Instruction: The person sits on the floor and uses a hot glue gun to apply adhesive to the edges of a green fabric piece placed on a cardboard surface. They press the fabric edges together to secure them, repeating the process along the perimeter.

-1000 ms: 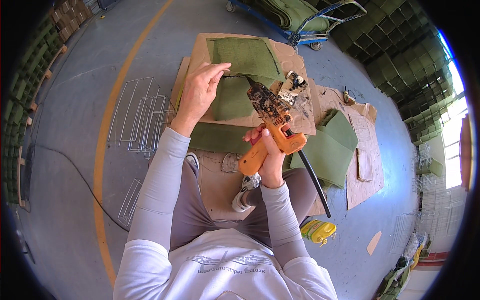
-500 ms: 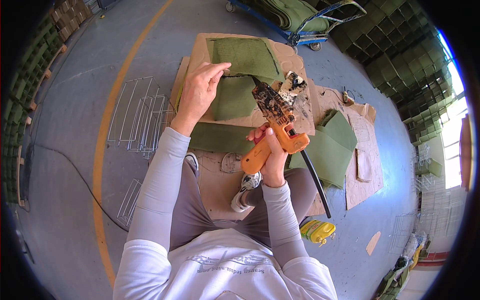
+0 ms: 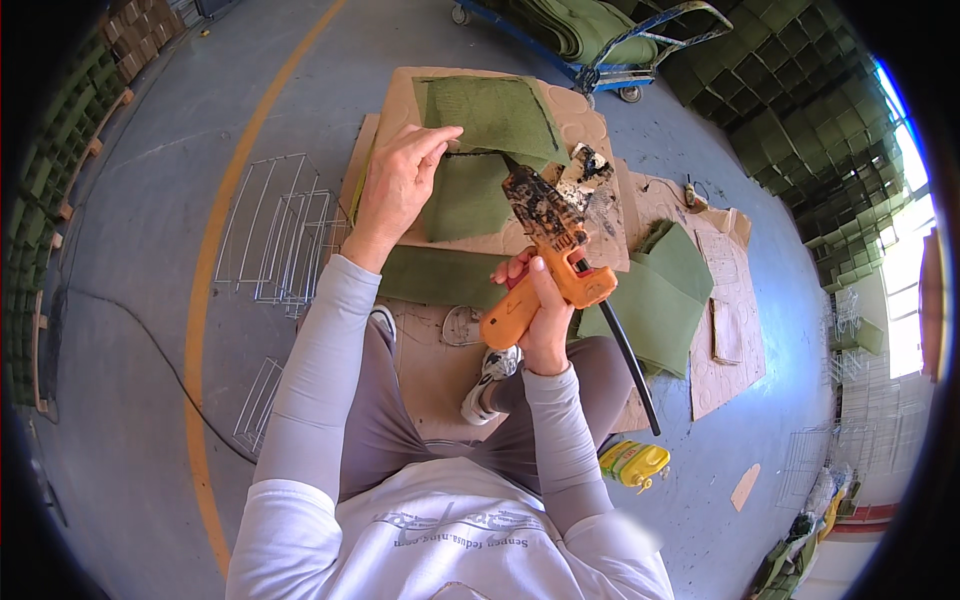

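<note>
The glue gun has swung since half a second ago: its blackened nozzle now points up and left, the tip reaching the edge of the green felt piece just under the left fingertips, where before it sat further right over the scorched scrap. The right hand keeps its place in the middle of the frame, fingers wrapped tight round the orange handle, thumb laid along its side. A black hose runs from the gun's rear down to the lower right.

The left hand has barely shifted, upper centre, palm down and loosely open on the felt piece; thumb and forefinger are drawn close at the top edge, pinching or pressing there, I cannot tell which.

That felt piece lies on a cardboard sheet in the upper middle, overlapped by a larger green felt sheet above it. Another strip of felt lies below the hand, and folded felt pieces sit to the right of centre. Wire racks rest on the concrete floor at left, beside a yellow painted line. A yellow bottle lies at lower right, and a blue trolley stands at the top edge
</note>
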Tool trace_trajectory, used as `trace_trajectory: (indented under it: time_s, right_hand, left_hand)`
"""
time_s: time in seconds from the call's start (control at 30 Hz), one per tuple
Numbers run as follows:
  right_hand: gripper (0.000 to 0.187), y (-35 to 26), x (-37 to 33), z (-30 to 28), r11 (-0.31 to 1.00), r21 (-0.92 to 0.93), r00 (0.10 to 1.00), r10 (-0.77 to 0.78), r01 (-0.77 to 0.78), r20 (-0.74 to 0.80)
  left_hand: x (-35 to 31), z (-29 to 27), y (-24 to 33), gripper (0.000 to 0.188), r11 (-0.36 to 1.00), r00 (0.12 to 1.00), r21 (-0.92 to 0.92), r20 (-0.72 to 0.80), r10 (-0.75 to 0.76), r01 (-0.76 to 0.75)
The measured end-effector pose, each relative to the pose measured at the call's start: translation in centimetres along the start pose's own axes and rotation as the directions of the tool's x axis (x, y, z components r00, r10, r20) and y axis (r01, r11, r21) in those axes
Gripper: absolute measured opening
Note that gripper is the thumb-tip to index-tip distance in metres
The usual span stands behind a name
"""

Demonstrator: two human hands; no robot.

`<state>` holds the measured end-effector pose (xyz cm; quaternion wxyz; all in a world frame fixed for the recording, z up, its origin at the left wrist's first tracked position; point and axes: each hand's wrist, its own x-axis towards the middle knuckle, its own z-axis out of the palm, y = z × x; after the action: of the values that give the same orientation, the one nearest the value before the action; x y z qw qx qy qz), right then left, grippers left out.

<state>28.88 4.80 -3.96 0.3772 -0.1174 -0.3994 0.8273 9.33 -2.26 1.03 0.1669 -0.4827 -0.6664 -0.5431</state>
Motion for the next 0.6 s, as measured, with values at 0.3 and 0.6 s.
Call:
trace_trajectory:
  time_s: [0.3, 0.6]
  right_hand:
    - [0.01, -0.2, 0.0, 0.1, 1.0, 0.002, 1.0, -0.006, 0.006, 0.001]
    - [0.011, -0.1, -0.1, 0.6, 0.999, -0.027, 0.998, -0.039, 0.037, -0.045]
  left_hand:
    - [0.2, 0.2, 0.2, 0.021, 0.999, 1.0, 0.027, -0.008, 0.021, -0.02]
    - [0.0, 0.3, -0.1, 0.018, 0.998, 0.998, 0.038, -0.022, 0.055, -0.054]
